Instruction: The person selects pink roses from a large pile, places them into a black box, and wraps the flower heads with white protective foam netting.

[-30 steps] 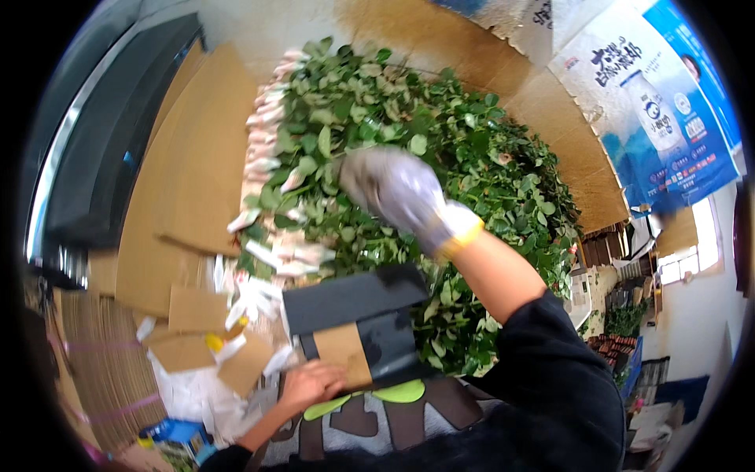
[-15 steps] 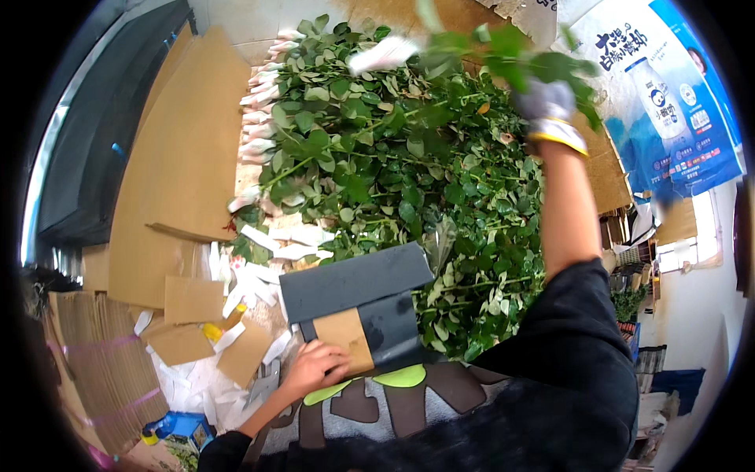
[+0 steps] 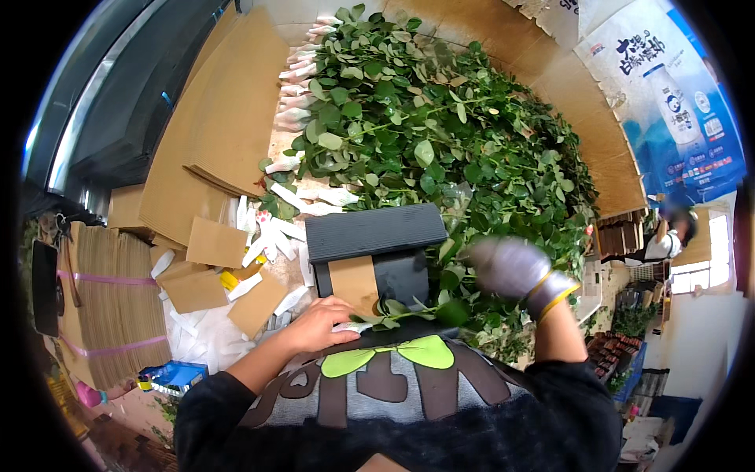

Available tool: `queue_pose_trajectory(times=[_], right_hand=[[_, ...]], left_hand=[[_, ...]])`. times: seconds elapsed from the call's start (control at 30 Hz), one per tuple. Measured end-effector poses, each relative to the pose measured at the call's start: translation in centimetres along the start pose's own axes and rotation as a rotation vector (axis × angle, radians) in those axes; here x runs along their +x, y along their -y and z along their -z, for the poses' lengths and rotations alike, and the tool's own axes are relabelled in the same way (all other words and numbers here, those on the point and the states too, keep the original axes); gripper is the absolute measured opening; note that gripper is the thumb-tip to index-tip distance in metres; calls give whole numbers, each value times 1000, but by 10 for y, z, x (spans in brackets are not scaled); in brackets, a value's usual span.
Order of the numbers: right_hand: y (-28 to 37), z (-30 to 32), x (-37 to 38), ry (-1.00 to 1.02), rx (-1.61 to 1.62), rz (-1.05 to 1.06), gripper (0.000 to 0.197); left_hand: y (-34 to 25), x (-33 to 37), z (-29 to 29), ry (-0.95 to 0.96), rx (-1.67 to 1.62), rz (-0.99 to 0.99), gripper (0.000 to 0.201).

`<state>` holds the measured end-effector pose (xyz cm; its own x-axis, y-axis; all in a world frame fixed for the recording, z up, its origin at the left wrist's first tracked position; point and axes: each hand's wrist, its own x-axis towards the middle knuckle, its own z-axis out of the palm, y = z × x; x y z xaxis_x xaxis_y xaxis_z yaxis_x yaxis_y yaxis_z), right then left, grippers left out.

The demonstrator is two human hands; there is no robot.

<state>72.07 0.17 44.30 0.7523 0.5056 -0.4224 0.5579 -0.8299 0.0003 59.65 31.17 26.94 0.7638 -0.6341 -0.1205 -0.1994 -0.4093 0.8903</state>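
While your bare left hand point(image 3: 321, 326) is lying at the near edge of the black stand point(image 3: 376, 234), its thumb and fingers are clamping on the white-wrapped end of a leafy stem point(image 3: 397, 318). That stem is running rightward from your grip, between the stand and the green bow point(image 3: 389, 355) on your apron, and its leaves are blurring toward the far end. Your gloved right hand point(image 3: 510, 271) is hovering just right of the stand, over the edge of the greenery. It is showing as a smear, so you cannot tell whether its fingers are apart or together, or whether they are holding anything.

Beyond the stand, a broad pile of leafy stems point(image 3: 440, 126) is covering much of the worktop, with white-wrapped ends point(image 3: 297, 75) lining up along its left side. A tan cardboard patch point(image 3: 354, 285) is showing on the stand's front, below the ribbed black top panel. To the left of the stand, loose white sleeves point(image 3: 271, 236) are lying in a scatter beside small cardboard pieces point(image 3: 216, 242). Large cardboard sheets point(image 3: 240, 102) are leaning behind them, and a strapped stack of flat cardboard point(image 3: 114, 283) is standing farther left, near a blue box point(image 3: 179, 376). On your right, a blue-and-white poster point(image 3: 680, 118) is hanging past the brown cardboard wall point(image 3: 582, 130).
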Motion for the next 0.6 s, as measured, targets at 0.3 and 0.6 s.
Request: queue_pose_trajectory(times=[0.3, 0.6], right_hand=[[-5, 31, 281, -102, 37, -43, 54], [-11, 125, 82, -441, -46, 41, 27]], left_hand=[[37, 7, -12, -176, 149, -245, 50], [24, -1, -16, -309, 64, -234, 49]])
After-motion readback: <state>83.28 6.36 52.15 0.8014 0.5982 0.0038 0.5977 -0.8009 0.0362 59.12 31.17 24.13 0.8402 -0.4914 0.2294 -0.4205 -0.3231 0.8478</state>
